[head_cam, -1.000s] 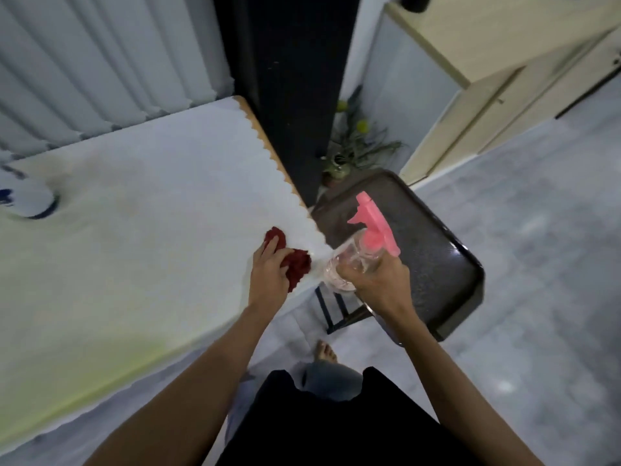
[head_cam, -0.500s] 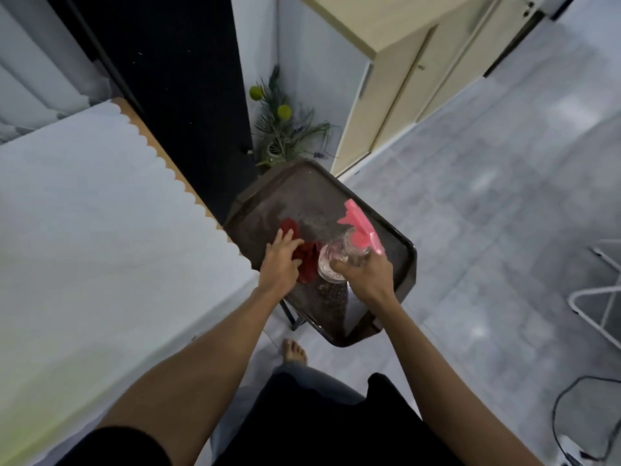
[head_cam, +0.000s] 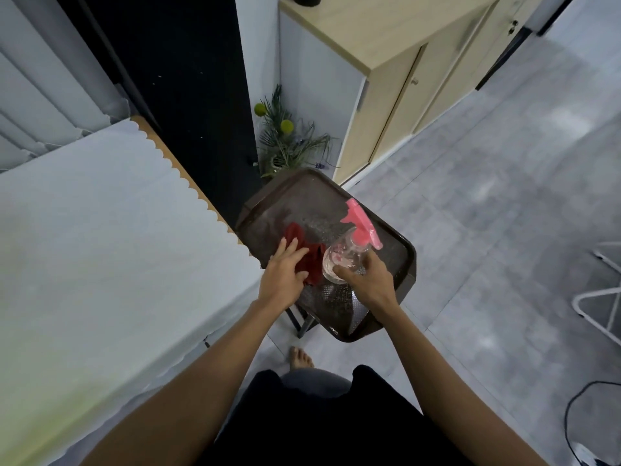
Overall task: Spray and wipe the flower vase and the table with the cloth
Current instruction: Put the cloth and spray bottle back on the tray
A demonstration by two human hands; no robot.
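A dark red cloth [head_cam: 307, 252] lies on a small dark brown tray-top side table [head_cam: 312, 200]. My left hand [head_cam: 284, 275] rests flat on the cloth, fingers spread. My right hand [head_cam: 368, 280] grips a clear spray bottle [head_cam: 337, 264] with a pink trigger head [head_cam: 361, 223], tilted over the same table right of the cloth. The flower vase [head_cam: 289, 142], with green stems and yellow balls, stands on the floor behind the side table; its lower part is hidden.
A large table with a white scalloped cover [head_cam: 100, 237] fills the left. A light wooden cabinet [head_cam: 386, 68] stands at the back. A white metal rack [head_cam: 601, 290] and a black cable [head_cam: 571, 412] are at the right. Grey tiled floor lies between; my bare foot [head_cam: 300, 358] is below.
Both hands moved from the white table's corner over to the dark side table. The cloth now lies there under my left hand, and the view has turned to the right.
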